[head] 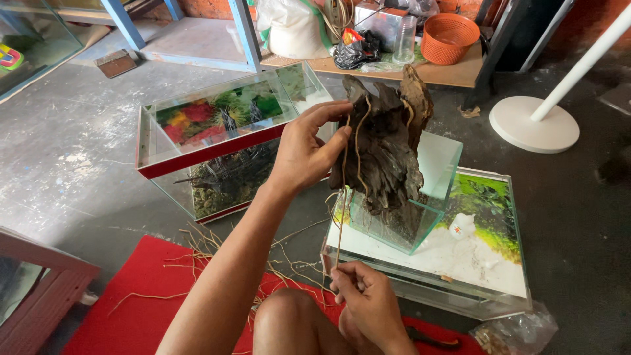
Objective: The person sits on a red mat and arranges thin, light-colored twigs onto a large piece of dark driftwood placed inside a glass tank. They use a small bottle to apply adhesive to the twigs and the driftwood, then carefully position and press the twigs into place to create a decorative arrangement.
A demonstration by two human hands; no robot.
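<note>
On top of the small glass tank (420, 197) stands a dark driftwood piece (384, 148), upright, bottom inside the tank. Left hand (305, 151) braces its side, fingers curled, pinching a thin root strand (342, 197) against the wood. Right hand (368, 299) pinches the strand's lower end shut. Wood looks stiff, rough, fairly heavy; grip mid-body. Strand looks light, bendy, probably brittle. Glass edges all round; larger tank (217, 131) near left, open floor right.
</note>
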